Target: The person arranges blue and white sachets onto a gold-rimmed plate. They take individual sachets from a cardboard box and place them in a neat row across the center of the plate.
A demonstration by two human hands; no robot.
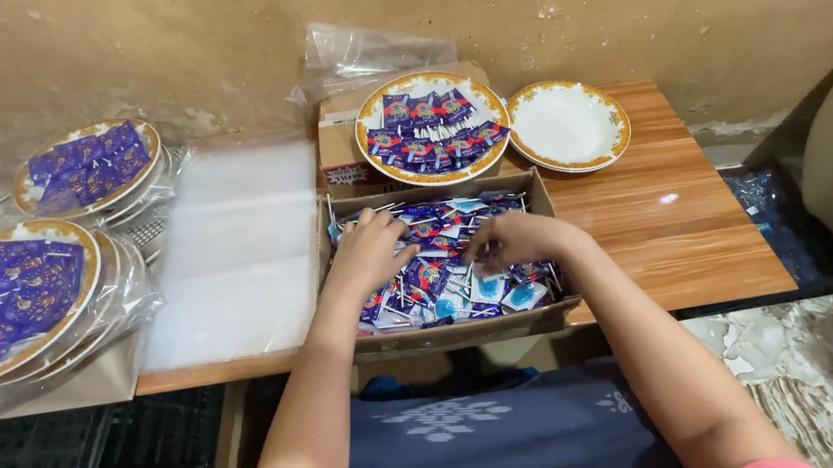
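Observation:
An open cardboard box (536, 198) sits on a low wooden table (677, 221), filled with several purple and blue wrapped lollipops (436, 227) with white sticks. Both my hands are inside it. My left hand (370, 253) rests palm down on the lollipops at the left side, fingers curled over them. My right hand (512, 239) reaches in from the right, fingertips pinching among the wrappers near the middle; what it holds is hidden. Behind the box, a gold-rimmed plate (366, 118) carries lollipops laid in rows. An empty white gold-rimmed plate (568, 123) stands to its right.
A stack of clear plastic sheets (237, 250) lies left of the box. Further left, two bagged stacks of plates (90, 170) (15, 299) are topped with lollipops. A crumpled clear bag (361, 56) leans on the wall. A black crate (75, 460) sits below.

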